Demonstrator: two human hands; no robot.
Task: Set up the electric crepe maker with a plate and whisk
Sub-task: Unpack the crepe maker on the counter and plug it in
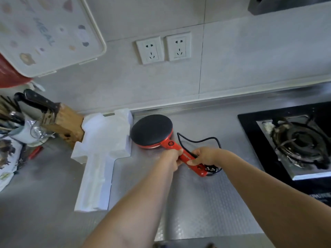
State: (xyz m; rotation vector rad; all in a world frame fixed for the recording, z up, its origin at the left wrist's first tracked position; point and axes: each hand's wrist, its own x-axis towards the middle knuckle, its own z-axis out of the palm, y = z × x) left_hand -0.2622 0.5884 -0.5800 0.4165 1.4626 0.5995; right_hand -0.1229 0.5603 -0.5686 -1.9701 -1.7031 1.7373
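The red electric crepe maker (152,131) lies on the steel counter, its round black cooking surface facing up and its red handle pointing toward me. My left hand (172,158) grips the handle from the left. My right hand (204,157) holds the same handle from the right, close to its end. The black power cord (198,140) loops behind the handle, and its plug (211,169) lies by the handle's tip. No plate or whisk shows in this view.
White foam packaging (102,151) lies left of the crepe maker. A wooden knife block (60,120) and a utensil holder (19,129) stand at far left. Two wall sockets (163,48) sit above the counter. A gas hob (295,140) fills the right.
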